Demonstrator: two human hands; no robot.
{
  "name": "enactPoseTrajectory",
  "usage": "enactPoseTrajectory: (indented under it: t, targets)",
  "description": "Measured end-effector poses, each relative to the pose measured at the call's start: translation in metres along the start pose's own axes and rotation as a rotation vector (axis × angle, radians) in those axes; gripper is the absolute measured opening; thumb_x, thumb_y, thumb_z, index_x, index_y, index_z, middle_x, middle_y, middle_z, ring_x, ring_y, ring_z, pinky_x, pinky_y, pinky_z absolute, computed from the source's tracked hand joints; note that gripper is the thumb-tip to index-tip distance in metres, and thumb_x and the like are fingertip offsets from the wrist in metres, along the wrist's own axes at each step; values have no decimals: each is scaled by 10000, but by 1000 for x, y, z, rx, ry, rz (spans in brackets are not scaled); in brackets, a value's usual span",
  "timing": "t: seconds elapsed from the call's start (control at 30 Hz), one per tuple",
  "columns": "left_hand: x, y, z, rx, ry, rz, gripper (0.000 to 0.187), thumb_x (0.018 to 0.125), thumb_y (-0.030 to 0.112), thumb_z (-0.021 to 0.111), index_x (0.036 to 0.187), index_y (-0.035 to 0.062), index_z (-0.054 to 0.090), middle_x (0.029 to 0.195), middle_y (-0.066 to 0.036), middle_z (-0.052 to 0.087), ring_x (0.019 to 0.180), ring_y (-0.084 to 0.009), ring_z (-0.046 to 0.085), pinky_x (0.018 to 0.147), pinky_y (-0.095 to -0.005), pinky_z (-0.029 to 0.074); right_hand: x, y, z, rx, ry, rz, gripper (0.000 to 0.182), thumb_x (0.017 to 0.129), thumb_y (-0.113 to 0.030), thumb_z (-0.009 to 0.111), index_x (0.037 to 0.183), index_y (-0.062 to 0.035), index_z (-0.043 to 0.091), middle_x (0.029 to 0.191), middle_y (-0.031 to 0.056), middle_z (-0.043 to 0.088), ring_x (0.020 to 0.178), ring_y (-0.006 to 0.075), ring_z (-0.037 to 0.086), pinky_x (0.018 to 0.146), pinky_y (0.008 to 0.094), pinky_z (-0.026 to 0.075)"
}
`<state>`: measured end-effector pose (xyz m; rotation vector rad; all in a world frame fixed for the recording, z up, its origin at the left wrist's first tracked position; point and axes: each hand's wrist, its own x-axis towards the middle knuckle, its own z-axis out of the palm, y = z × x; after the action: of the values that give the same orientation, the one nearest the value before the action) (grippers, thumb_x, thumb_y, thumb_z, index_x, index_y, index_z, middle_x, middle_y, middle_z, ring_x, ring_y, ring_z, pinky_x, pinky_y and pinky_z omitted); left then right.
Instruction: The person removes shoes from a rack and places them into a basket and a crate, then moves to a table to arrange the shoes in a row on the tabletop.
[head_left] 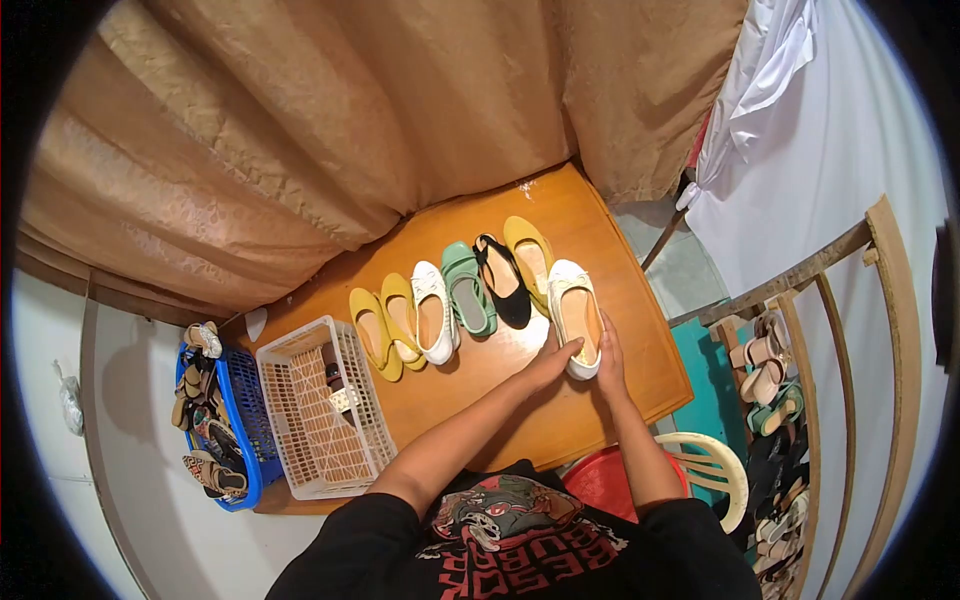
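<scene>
A white ballet flat (563, 285) with a bow at its toe lies at the right end of a row of shoes, toe pointing away from me. My left hand (548, 366) grips its heel from the left, thumb over the rim. Along its right side, my right hand (611, 364) presses with the fingers stretched forward. To the left stand a yellow flat (523, 238), a black slingback flat (516, 305), a green sandal (462, 262), another white flat (441, 345) and two more yellow flats (388, 368).
On the wooden table (480, 405), a white basket (268, 362) holds a few items at left. Beside it is a blue basket (243, 400) full of shoes. A red stool (600, 480), a plastic chair (735, 470) and a wooden shoe rack (800, 340) stand at right.
</scene>
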<state>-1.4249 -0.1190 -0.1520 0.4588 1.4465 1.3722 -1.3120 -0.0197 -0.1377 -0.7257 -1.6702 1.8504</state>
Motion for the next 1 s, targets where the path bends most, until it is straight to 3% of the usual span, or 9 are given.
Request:
enactPoseTrajectory:
  t: [0.17,0.3,0.37,0.4,0.57,0.63,0.77,0.9,1.0]
  targets:
    - [59,-5,22,-23,5,82,783,926,330,565,1496,-38,174,1458,-226,374,1349,-306,400,1114,-365,338,46,27,-35,-20,-22,39,563,1044,-353,337,1468,16,363,1474,161,416,1376,253,381,1147,349,276]
    - [80,18,26,-31,-48,-5,794,938,383,521,1514,-3,134,1480,-195,359,1364,-290,379,1134,-375,293,82,51,-51,120,1,116,539,1047,-353,387,1474,-24,383,1485,142,418,1367,249,388,1134,349,289]
    - [98,21,24,-80,-17,-67,748,945,383,508,1493,-23,203,1452,-174,417,1316,-276,437,1123,-367,306,102,56,-55,127,-10,149,525,1047,-358,401,1463,-38,409,1462,130,448,1347,234,413,1116,336,314]
    - [109,16,22,-58,-42,31,705,958,389,487,1476,-34,263,1434,-156,449,1270,-261,482,1102,-358,324,110,53,-55,132,-7,147,525,1047,-358,401,1463,-38,409,1462,130,448,1347,234,413,1116,336,314]
    - [154,9,5,-228,-39,-130,691,941,391,497,1455,-30,312,1417,-179,461,1309,-279,442,1101,-402,335,155,38,-50,50,-109,124,493,1044,-348,435,1402,-14,484,1373,128,541,1266,211,500,1069,316,369]
    - [147,42,8,-404,92,-279,690,975,450,441,1474,-11,320,1436,-167,463,1307,-269,447,1112,-412,287,173,45,-47,14,-103,100,492,1041,-350,447,1389,-6,497,1350,133,559,1235,207,525,1049,313,390]
    - [172,19,-8,-341,32,-225,619,989,443,419,1438,23,353,1437,-168,453,1331,-288,429,1133,-456,255,186,63,-42,98,-129,233,518,1038,-379,449,1391,-3,495,1333,142,566,1210,208,544,1027,310,414]
    - [155,28,-1,-285,130,-63,574,978,385,456,1408,14,368,1416,-141,475,1338,-286,420,1121,-476,268,187,86,-43,154,-68,329,623,1052,-469,313,1425,12,440,1390,174,528,1266,244,514,1072,334,384]
    - [134,42,1,-213,147,-99,739,956,396,495,1492,-18,201,1489,-193,362,1376,-321,356,1129,-467,262,177,94,-52,197,-26,306,679,1047,-510,268,1442,26,404,1445,200,473,1323,274,465,1113,367,343]
